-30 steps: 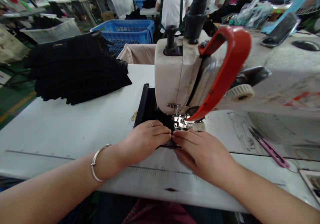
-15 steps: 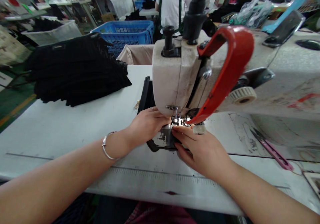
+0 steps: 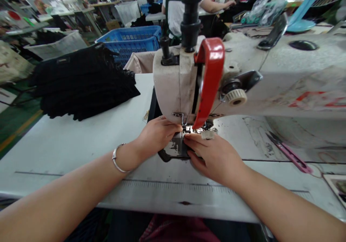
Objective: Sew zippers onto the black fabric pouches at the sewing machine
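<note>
A cream sewing machine (image 3: 173, 87) with a red guard (image 3: 209, 79) stands on the white table (image 3: 75, 141). A black fabric piece (image 3: 153, 106) lies under its head, mostly hidden behind it. My left hand (image 3: 156, 135), with a silver bangle on the wrist, has its fingers pressed together at the presser foot (image 3: 189, 129). My right hand (image 3: 213, 155) rests on the metal needle plate (image 3: 174, 149), its fingers together and pointing at the foot. The fingertips of both hands nearly meet there.
A stack of black fabric pieces (image 3: 81, 81) lies at the table's far left. Pink thread snips (image 3: 289, 153) lie to the right. A blue crate (image 3: 132, 40) stands behind the table, and a person in a white shirt (image 3: 183, 4) works beyond it.
The black piece has slid away under the machine head, baring the metal needle plate. Both hands followed it forward to the presser foot. The view has shifted to the right.
</note>
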`<state>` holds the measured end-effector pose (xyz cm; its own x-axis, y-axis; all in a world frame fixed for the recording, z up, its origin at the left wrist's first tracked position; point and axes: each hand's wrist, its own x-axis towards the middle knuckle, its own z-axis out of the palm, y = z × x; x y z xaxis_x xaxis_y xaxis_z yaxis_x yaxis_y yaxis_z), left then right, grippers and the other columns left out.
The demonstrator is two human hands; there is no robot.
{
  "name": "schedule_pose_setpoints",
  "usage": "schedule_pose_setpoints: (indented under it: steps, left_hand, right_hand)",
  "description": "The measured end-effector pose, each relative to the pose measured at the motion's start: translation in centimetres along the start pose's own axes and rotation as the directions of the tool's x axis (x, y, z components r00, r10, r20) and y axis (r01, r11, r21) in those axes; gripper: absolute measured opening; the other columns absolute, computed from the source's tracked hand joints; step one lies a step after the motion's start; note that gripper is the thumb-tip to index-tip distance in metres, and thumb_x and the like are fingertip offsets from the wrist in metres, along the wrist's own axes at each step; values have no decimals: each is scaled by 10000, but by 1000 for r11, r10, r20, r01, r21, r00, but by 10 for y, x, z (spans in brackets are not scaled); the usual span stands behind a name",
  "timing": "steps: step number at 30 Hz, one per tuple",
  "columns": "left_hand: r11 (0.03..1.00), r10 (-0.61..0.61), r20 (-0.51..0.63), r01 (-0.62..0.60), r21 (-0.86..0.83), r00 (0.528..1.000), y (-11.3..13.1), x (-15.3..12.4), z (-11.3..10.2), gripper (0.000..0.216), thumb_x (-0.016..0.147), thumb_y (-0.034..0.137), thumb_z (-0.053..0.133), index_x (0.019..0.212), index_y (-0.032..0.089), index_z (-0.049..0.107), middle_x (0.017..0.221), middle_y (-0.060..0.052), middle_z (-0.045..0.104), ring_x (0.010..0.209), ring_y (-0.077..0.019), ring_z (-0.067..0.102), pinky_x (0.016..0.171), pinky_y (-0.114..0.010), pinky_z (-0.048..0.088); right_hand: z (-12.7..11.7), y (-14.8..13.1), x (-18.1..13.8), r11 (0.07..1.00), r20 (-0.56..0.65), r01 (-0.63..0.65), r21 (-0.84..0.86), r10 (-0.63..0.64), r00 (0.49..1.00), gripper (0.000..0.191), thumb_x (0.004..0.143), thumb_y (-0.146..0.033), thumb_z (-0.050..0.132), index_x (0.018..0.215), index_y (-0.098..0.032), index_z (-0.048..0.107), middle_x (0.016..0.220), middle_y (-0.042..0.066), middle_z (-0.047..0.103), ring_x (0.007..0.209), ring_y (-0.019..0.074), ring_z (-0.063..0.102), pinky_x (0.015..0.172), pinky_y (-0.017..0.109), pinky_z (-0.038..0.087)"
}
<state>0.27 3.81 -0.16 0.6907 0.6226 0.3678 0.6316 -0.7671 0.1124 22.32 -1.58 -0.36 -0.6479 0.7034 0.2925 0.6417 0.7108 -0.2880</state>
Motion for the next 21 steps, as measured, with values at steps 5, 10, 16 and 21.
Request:
schedule_pose_setpoints:
  steps: [5, 10, 16, 21]
  left_hand:
    - [989, -147, 114, 150, -20, 983, 17, 6, -18, 192, 909, 166, 554, 990, 192, 727, 1001, -39, 729, 971, -218, 666, 888, -375, 553]
    - [983, -81, 205, 112, -147, 975, 33, -6, -29, 220, 925, 151, 525, 1043, 175, 709, 1053, -61, 689, 974, -196, 646, 907, -381, 558]
    - [992, -58, 72, 66, -104, 996, 41, -30, -16, 307, 942, 136, 492, 1217, 118, 627, 1277, -130, 613, 1191, -246, 562, 1026, -466, 508]
    - [998, 9, 110, -2, -65, 994, 32, -24, -15, 309, 963, 155, 460, 1223, 126, 623, 1265, -117, 623, 1186, -229, 572, 1028, -435, 515]
  right_hand:
    - [1, 2, -2, 999, -54, 33, 8, -32, 998, 278, 953, -206, 489, 1159, -137, 662, 1116, 111, 689, 1019, 254, 632, 867, 444, 536]
    - [1, 4, -6, 998, -109, 68, -2, -67, 992, 265, 939, -158, 513, 1168, -129, 643, 1109, 114, 690, 990, 236, 642, 849, 418, 547]
    - [0, 4, -9, 991, -82, 133, -12, -134, 988, 374, 789, -3, 528, 1124, -105, 660, 1137, 137, 671, 1026, 250, 631, 843, 419, 559]
    - [2, 2, -9, 992, -80, 111, -56, -115, 990, 434, 751, 8, 534, 1159, -87, 650, 1141, 138, 669, 986, 247, 643, 813, 402, 571]
